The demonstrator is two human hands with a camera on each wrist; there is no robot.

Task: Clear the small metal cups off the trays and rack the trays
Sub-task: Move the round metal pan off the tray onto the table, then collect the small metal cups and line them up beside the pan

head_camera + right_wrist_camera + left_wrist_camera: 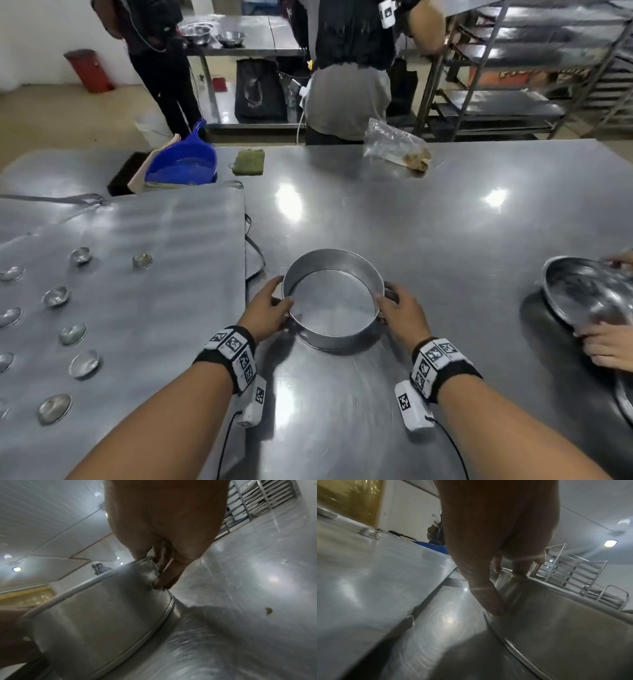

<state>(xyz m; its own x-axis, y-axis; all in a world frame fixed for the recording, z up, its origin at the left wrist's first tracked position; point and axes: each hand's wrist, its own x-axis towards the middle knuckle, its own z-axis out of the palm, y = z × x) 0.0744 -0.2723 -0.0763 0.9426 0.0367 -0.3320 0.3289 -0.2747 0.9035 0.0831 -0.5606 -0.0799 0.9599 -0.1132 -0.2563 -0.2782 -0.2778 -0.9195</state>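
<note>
Lying at nine o'clock on the steel table [445,222], the big flat tray [154,274] is carrying the small metal cups [56,296], well apart from both hands. At six o'clock the round pan [334,337] is sitting between them: the left hand [269,308] is gripping its nine o'clock wall, the right hand [400,313] its three o'clock wall, thumbs hooking over the rim.

The left hand [489,545] at centre frame grips the pan [556,615] at lower right, thumb over its rim, tray [368,581] left.
</note>
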